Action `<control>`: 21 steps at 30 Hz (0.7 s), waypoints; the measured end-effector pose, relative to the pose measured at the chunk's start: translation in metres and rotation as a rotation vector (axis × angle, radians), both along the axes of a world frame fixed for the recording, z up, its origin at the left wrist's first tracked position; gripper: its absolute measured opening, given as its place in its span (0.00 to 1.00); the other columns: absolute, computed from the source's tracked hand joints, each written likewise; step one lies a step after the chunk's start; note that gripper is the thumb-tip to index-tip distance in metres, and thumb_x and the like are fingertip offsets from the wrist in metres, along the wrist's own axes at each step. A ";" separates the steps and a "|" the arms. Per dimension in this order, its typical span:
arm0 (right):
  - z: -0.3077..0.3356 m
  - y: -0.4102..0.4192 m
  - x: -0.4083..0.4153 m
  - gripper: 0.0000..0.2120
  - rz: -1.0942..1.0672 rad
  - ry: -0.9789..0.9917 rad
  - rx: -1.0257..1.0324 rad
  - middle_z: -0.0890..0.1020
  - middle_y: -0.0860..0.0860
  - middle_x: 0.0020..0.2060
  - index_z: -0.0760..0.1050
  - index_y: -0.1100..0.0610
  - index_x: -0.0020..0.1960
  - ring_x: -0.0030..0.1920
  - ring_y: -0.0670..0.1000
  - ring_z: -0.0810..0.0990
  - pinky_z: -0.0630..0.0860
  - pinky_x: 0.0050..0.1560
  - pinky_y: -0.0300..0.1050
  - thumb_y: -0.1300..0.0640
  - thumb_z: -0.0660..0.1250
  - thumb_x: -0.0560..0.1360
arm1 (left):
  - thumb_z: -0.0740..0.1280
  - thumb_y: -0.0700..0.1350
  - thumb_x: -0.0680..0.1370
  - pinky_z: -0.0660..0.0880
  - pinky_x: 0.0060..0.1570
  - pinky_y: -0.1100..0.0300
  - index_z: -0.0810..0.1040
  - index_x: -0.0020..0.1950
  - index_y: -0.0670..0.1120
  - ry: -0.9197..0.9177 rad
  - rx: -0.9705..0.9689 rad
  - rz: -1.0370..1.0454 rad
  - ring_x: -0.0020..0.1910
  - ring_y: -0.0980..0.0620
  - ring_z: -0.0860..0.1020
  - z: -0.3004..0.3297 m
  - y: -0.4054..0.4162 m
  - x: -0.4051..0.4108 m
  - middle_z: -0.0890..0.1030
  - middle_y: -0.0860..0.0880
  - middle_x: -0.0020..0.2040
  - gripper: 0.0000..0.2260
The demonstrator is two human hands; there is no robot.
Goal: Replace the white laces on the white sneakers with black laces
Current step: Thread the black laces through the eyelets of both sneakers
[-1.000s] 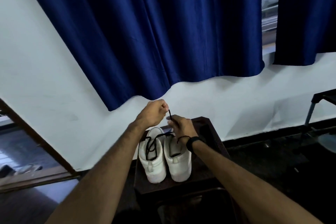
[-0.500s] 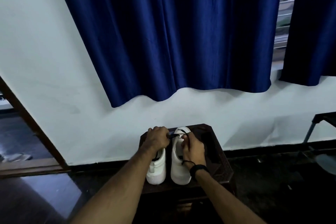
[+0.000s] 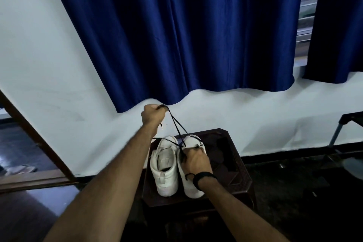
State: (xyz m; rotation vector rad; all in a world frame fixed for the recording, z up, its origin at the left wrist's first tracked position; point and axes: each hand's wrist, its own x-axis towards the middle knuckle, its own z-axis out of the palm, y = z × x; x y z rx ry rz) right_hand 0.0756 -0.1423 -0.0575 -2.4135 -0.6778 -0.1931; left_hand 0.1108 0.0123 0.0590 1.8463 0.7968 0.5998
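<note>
- The left hand (image 3: 152,114) is raised above the shoes with its fingers curled tight, pinching the black lace (image 3: 176,126) at its top; a short loose end hangs just below the fist.
- From that pinch two strands of the lace run down and to the right, taut, to the front part of the right sneaker (image 3: 190,165).
- The right hand (image 3: 196,160) lies on top of the right sneaker, fingers bent down over the lacing area; it presses on the shoe where the strands enter, though whether it pinches the lace there I cannot tell.
- A black band (image 3: 203,179) circles the right wrist, and a small loop of black cord shows just beside it.
- The left sneaker (image 3: 164,167) stands touching the right one, toes pointing away, heels toward the camera; its opening is uncovered, and a dark strand crosses its toe end.
- Both sneakers sit on a small dark wooden table (image 3: 233,179) set against a white wall (image 3: 49,65).
- Dark blue curtains (image 3: 186,31) hang above, their hem ending well above the shoes.
- A metal leg of some furniture (image 3: 336,133) shows at the right edge.
</note>
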 end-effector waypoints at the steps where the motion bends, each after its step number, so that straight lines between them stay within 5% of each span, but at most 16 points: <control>1: 0.000 0.002 -0.001 0.19 -0.008 0.005 -0.005 0.83 0.59 0.46 0.80 0.57 0.50 0.51 0.61 0.80 0.76 0.45 0.48 0.46 0.56 0.80 | 0.73 0.47 0.72 0.70 0.37 0.62 0.83 0.42 0.44 -0.042 -0.027 0.025 0.34 0.50 0.75 0.003 0.000 0.003 0.78 0.48 0.32 0.06; 4: -0.004 0.002 -0.001 0.20 -0.023 -0.002 0.004 0.83 0.61 0.45 0.80 0.58 0.49 0.50 0.62 0.81 0.77 0.46 0.50 0.46 0.55 0.80 | 0.71 0.43 0.74 0.70 0.34 0.62 0.80 0.46 0.43 -0.095 -0.188 0.025 0.33 0.51 0.75 0.005 0.001 0.013 0.78 0.48 0.31 0.04; 7: -0.007 0.003 0.000 0.20 -0.015 -0.047 0.085 0.83 0.61 0.41 0.80 0.59 0.44 0.46 0.62 0.81 0.77 0.45 0.50 0.46 0.56 0.78 | 0.67 0.42 0.76 0.71 0.32 0.62 0.80 0.43 0.43 -0.045 -0.100 0.057 0.36 0.49 0.79 0.000 0.000 0.015 0.82 0.46 0.36 0.04; 10: -0.009 0.004 0.001 0.24 -0.042 -0.087 0.203 0.82 0.61 0.34 0.78 0.60 0.41 0.39 0.63 0.80 0.76 0.39 0.50 0.44 0.51 0.75 | 0.60 0.47 0.78 0.76 0.46 0.53 0.81 0.49 0.40 0.107 0.187 0.119 0.49 0.40 0.80 -0.011 -0.001 0.010 0.83 0.41 0.50 0.14; 12: -0.009 0.002 0.000 0.24 -0.061 -0.128 0.252 0.80 0.61 0.31 0.77 0.62 0.40 0.36 0.63 0.79 0.75 0.39 0.50 0.45 0.50 0.74 | 0.56 0.48 0.81 0.71 0.56 0.48 0.79 0.58 0.39 0.303 0.554 0.143 0.59 0.37 0.75 -0.013 -0.003 0.004 0.78 0.38 0.58 0.17; 15: -0.009 0.001 -0.001 0.16 -0.053 -0.129 0.270 0.80 0.62 0.31 0.76 0.63 0.41 0.36 0.63 0.79 0.76 0.38 0.50 0.51 0.58 0.75 | 0.55 0.45 0.82 0.70 0.59 0.46 0.76 0.61 0.40 0.297 0.890 0.008 0.61 0.37 0.72 -0.008 -0.001 -0.001 0.76 0.37 0.60 0.15; 18: -0.013 0.004 0.003 0.12 -0.027 -0.060 0.307 0.80 0.63 0.33 0.75 0.63 0.43 0.37 0.64 0.79 0.74 0.36 0.51 0.54 0.61 0.75 | 0.56 0.41 0.81 0.77 0.43 0.53 0.81 0.54 0.45 0.138 0.570 -0.241 0.44 0.43 0.79 0.014 0.001 -0.006 0.80 0.42 0.44 0.13; 21: -0.013 0.003 0.008 0.14 0.002 0.006 0.315 0.81 0.62 0.38 0.74 0.62 0.48 0.42 0.64 0.79 0.72 0.39 0.53 0.52 0.56 0.78 | 0.59 0.39 0.78 0.57 0.24 0.65 0.78 0.44 0.45 0.406 0.259 -0.449 0.25 0.53 0.61 0.045 -0.004 -0.016 0.66 0.49 0.28 0.09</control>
